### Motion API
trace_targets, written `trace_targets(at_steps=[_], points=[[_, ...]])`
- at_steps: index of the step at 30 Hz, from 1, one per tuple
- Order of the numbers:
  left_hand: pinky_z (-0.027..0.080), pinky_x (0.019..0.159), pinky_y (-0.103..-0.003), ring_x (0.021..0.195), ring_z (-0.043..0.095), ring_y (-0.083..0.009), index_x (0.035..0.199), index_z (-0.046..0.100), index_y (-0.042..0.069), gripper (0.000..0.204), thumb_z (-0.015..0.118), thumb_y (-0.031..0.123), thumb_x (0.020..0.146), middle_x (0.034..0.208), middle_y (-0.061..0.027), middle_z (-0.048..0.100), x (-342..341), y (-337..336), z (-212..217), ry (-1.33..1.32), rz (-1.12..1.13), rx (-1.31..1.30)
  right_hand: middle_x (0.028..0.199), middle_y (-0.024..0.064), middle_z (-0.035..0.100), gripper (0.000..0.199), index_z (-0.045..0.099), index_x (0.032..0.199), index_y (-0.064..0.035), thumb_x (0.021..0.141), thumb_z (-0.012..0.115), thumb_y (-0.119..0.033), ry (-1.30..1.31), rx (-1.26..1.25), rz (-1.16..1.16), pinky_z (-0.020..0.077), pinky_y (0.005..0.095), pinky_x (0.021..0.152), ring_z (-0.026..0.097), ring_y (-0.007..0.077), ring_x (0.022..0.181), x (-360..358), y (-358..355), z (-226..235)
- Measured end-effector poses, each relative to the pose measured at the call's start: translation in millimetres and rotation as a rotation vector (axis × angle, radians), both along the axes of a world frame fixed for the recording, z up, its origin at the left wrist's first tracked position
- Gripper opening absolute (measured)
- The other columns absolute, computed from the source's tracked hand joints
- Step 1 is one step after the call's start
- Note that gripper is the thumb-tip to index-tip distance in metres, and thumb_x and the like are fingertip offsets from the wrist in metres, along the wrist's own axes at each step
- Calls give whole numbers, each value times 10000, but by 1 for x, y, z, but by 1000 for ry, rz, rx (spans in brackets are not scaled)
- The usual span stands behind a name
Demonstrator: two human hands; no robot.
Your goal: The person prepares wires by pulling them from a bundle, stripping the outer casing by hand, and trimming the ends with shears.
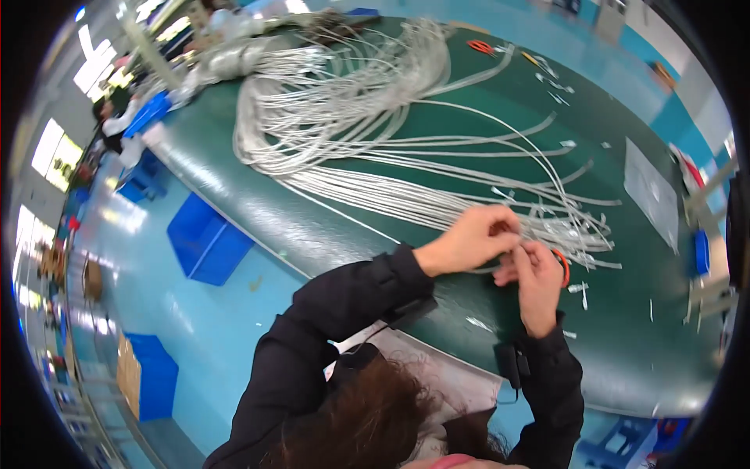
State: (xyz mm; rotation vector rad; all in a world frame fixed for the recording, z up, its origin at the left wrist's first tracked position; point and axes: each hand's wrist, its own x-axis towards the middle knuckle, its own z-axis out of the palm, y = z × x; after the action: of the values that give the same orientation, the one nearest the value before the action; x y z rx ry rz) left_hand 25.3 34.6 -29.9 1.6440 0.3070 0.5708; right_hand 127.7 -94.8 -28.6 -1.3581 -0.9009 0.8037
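Thin grey cable ends [574,234] lie fanned across the green table [469,328].

On the green table [500,141], both hands meet at four o'clock: left hand [469,238] pinches grey cable ends [547,227], right hand [539,281] grips an orange-handled tool [562,264].

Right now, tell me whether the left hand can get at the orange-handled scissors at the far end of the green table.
Probably not: the left hand pinches grey cables by the near edge, and the orange-handled scissors lie across the whole green table.
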Motion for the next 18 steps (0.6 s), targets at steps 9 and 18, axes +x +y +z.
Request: trace_targets(at_steps=[9, 18], points=[[458, 613, -247, 672, 541, -87, 878, 564, -20, 125, 637, 65, 822, 721, -33, 581, -6, -5, 10, -90, 35, 204, 771, 83, 604, 131, 524, 899, 8, 942, 515, -116, 235, -27, 15, 490, 218, 495, 605, 125, 567, -1, 1, 7], [438, 586, -234, 642, 515, -90, 857, 571, -15, 138, 654, 81, 804, 726, -36, 587, -3, 1, 2, -54, 8, 75, 791, 95, 607, 148, 519, 910, 19, 952, 499, -121, 33, 6, 2, 506, 226, 506, 613, 126, 578, -1, 4, -1]])
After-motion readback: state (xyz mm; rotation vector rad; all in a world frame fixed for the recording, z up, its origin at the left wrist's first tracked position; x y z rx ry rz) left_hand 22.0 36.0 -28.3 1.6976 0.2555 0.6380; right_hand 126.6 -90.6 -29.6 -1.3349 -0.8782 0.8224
